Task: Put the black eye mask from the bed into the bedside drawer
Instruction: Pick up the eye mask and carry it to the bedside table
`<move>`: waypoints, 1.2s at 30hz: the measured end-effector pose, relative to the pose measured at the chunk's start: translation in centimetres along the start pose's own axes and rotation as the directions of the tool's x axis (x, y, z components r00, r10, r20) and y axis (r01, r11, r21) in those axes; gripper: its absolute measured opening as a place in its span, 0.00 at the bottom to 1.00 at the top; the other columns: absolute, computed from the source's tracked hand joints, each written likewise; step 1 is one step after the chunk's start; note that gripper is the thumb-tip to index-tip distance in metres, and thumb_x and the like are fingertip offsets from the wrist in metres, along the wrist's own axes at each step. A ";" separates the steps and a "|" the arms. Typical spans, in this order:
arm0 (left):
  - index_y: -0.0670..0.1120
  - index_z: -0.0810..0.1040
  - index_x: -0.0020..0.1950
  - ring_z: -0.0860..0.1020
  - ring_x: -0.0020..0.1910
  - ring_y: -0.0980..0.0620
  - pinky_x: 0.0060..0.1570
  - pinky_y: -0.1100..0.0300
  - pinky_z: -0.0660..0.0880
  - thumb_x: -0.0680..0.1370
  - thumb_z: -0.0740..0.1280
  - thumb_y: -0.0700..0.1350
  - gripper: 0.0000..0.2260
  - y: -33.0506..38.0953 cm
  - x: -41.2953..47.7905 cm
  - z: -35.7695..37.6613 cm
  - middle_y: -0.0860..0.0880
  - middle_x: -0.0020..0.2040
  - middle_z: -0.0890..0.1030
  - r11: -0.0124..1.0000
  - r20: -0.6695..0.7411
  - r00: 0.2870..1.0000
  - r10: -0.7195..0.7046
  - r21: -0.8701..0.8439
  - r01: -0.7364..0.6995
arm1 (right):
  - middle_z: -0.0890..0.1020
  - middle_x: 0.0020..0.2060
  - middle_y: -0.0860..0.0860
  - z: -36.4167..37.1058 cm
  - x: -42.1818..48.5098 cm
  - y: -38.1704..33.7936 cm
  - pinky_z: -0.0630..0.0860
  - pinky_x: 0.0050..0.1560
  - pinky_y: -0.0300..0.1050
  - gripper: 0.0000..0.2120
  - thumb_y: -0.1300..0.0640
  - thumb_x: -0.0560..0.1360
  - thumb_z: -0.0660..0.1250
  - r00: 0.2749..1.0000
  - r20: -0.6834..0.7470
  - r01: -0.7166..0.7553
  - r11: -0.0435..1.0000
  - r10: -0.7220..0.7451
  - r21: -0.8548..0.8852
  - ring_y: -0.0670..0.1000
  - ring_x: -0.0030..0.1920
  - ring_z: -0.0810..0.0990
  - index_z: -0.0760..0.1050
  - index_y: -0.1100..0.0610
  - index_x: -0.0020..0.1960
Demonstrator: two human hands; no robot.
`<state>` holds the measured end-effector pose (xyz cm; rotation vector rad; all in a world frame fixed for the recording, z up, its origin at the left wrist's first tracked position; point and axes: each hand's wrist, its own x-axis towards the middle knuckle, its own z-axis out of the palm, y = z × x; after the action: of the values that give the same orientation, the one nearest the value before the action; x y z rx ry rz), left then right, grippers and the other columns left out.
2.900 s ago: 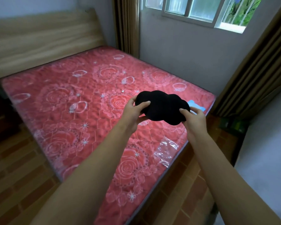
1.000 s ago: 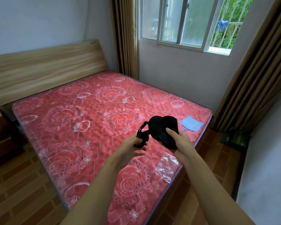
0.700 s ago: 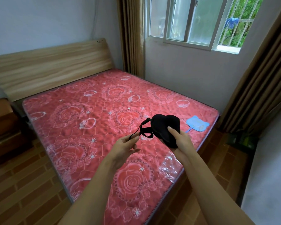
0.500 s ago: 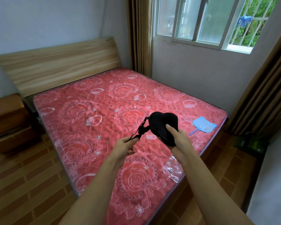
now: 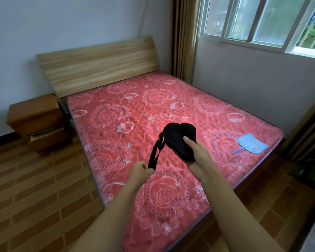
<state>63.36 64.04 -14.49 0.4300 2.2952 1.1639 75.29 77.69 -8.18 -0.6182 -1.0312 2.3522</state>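
Black eye mask (image 5: 180,137) is up over the bed (image 5: 216,113) — right hand (image 5: 198,157) grip holds the pad, left hand (image 5: 140,171) pinches the strap. Blue fan (image 5: 253,145) lies nearby; bedside drawer (image 5: 45,133) sits ajar, across open floor (image 5: 35,188).

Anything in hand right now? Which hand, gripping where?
Both. The right hand grips the padded body of the black fabric eye mask; the left hand pinches its black elastic strap at the loop's end.
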 end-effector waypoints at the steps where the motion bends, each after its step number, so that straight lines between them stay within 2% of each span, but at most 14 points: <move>1: 0.45 0.63 0.28 0.67 0.30 0.48 0.32 0.55 0.64 0.71 0.65 0.37 0.15 -0.4 -0.1 -0.1 0.45 0.28 0.70 1.000 -0.018 1.000 0.008 0.023 -0.007 | 0.87 0.40 0.54 0.2 0.0 0.3 0.82 0.37 0.44 0.06 0.62 0.74 0.65 1.000 0.013 -0.009 1.000 0.009 -0.012 0.54 0.44 0.85 0.77 0.60 0.51; 3: 0.44 0.68 0.29 0.69 0.30 0.47 0.33 0.54 0.64 0.72 0.66 0.40 0.13 -0.9 -0.2 -0.5 0.45 0.29 0.72 1.000 -0.039 0.999 0.014 0.018 -0.013 | 0.87 0.40 0.53 0.7 0.0 0.9 0.82 0.38 0.44 0.07 0.61 0.75 0.64 0.999 0.042 -0.024 0.999 0.026 -0.027 0.53 0.44 0.85 0.77 0.59 0.51; 6: 0.44 0.73 0.37 0.75 0.29 0.49 0.30 0.58 0.71 0.75 0.64 0.43 0.07 -0.8 -0.6 -1.3 0.47 0.35 0.76 0.960 -0.002 0.996 -0.086 -0.267 0.082 | 0.87 0.37 0.52 1.4 0.2 1.8 0.82 0.34 0.43 0.05 0.62 0.75 0.63 0.997 0.036 -0.063 0.998 0.064 -0.031 0.52 0.40 0.85 0.77 0.58 0.48; 8: 0.42 0.72 0.43 0.79 0.33 0.48 0.29 0.57 0.76 0.75 0.62 0.41 0.03 -1.0 -1.0 -1.8 0.46 0.40 0.77 0.838 0.056 0.986 -0.157 -0.521 0.163 | 0.87 0.35 0.52 1.9 0.2 2.4 0.82 0.34 0.44 0.04 0.63 0.74 0.64 0.995 0.031 -0.093 0.995 0.094 -0.042 0.52 0.38 0.85 0.77 0.58 0.46; 10: 0.42 0.72 0.49 0.80 0.40 0.46 0.30 0.55 0.79 0.76 0.62 0.42 0.04 -1.2 -1.5 -2.5 0.45 0.46 0.78 0.694 0.109 0.984 -0.140 -0.698 0.176 | 0.87 0.34 0.52 2.4 0.2 3.2 0.82 0.33 0.43 0.03 0.63 0.74 0.64 0.993 0.040 -0.108 0.991 0.112 -0.078 0.52 0.38 0.85 0.77 0.57 0.45; 12: 0.44 0.74 0.50 0.79 0.44 0.46 0.40 0.49 0.80 0.76 0.61 0.43 0.05 -1.3 -2.1 -3.2 0.45 0.48 0.79 0.569 0.144 0.985 -0.099 -0.803 0.175 | 0.86 0.38 0.53 2.8 0.0 3.9 0.82 0.36 0.45 0.03 0.62 0.74 0.65 0.992 0.044 -0.111 0.987 0.117 -0.119 0.53 0.41 0.85 0.77 0.57 0.46; 15: 0.46 0.77 0.48 0.78 0.46 0.47 0.57 0.42 0.74 0.76 0.62 0.48 0.08 -1.5 -2.5 -4.1 0.46 0.47 0.80 0.522 0.179 0.981 -0.076 -0.831 0.192 | 0.84 0.44 0.57 3.2 -0.4 4.5 0.81 0.45 0.50 0.03 0.61 0.74 0.65 0.991 0.027 -0.126 0.977 0.132 -0.175 0.56 0.45 0.83 0.77 0.57 0.46; 18: 0.50 0.79 0.48 0.73 0.41 0.49 0.47 0.48 0.77 0.75 0.61 0.54 0.11 -1.5 -3.1 -4.6 0.48 0.42 0.76 0.605 0.211 0.977 -0.020 -0.776 0.180 | 0.83 0.44 0.57 3.7 -0.7 4.7 0.81 0.45 0.50 0.02 0.61 0.74 0.65 0.988 0.036 -0.143 0.971 0.153 -0.193 0.55 0.43 0.84 0.76 0.58 0.45; 20: 0.51 0.80 0.50 0.70 0.36 0.51 0.42 0.51 0.77 0.75 0.61 0.56 0.13 -1.5 -3.5 -4.8 0.49 0.37 0.73 0.608 0.244 0.969 0.035 -0.775 0.173 | 0.83 0.43 0.57 4.2 -0.9 4.8 0.82 0.43 0.49 0.02 0.61 0.74 0.65 0.987 0.047 -0.143 0.970 0.155 -0.198 0.54 0.42 0.85 0.76 0.58 0.45; 23: 0.49 0.79 0.51 0.70 0.38 0.50 0.48 0.49 0.74 0.76 0.60 0.56 0.14 -1.3 -3.7 -5.1 0.48 0.40 0.73 0.604 0.202 0.977 0.066 -0.787 0.122 | 0.83 0.44 0.57 4.8 -1.1 5.1 0.82 0.41 0.47 0.02 0.61 0.74 0.65 0.987 0.060 -0.135 0.968 0.150 -0.213 0.54 0.43 0.84 0.76 0.57 0.46; 28: 0.52 0.79 0.51 0.74 0.58 0.47 0.52 0.48 0.70 0.77 0.59 0.56 0.13 -1.8 -3.7 -6.5 0.51 0.49 0.79 0.552 0.088 0.988 0.129 -0.834 0.002 | 0.82 0.46 0.56 5.8 -1.2 6.1 0.81 0.37 0.44 0.03 0.60 0.74 0.64 0.982 0.075 -0.148 0.956 0.172 -0.252 0.54 0.45 0.83 0.76 0.57 0.47; 32: 0.50 0.79 0.54 0.74 0.61 0.48 0.57 0.45 0.70 0.79 0.55 0.56 0.16 -3.4 -4.3 -7.6 0.49 0.56 0.80 0.612 0.073 0.989 0.126 -0.790 -0.020 | 0.82 0.44 0.57 7.2 -1.2 7.7 0.82 0.35 0.44 0.02 0.60 0.74 0.65 0.975 0.078 -0.179 0.947 0.206 -0.266 0.54 0.44 0.83 0.76 0.56 0.45; 34: 0.48 0.78 0.54 0.74 0.61 0.46 0.55 0.47 0.71 0.79 0.54 0.55 0.17 -4.2 -4.9 -8.2 0.45 0.59 0.79 0.575 0.031 0.998 0.058 -0.818 -0.008 | 0.82 0.45 0.57 8.0 -1.2 8.7 0.81 0.35 0.43 0.02 0.60 0.74 0.65 0.967 0.095 -0.199 0.936 0.235 -0.292 0.54 0.44 0.83 0.76 0.56 0.46; 36: 0.46 0.79 0.50 0.76 0.56 0.45 0.51 0.49 0.71 0.79 0.56 0.54 0.16 -5.3 -5.6 -9.1 0.45 0.52 0.80 0.500 -0.003 1.000 -0.003 -0.866 -0.001 | 0.82 0.45 0.55 8.8 -1.4 9.8 0.81 0.35 0.43 0.02 0.58 0.74 0.66 0.957 0.123 -0.211 0.919 0.264 -0.332 0.53 0.44 0.83 0.76 0.55 0.46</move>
<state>62.38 52.31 -12.57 0.0123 1.3779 2.1098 68.77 66.24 -10.01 -0.7080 -1.5055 2.5013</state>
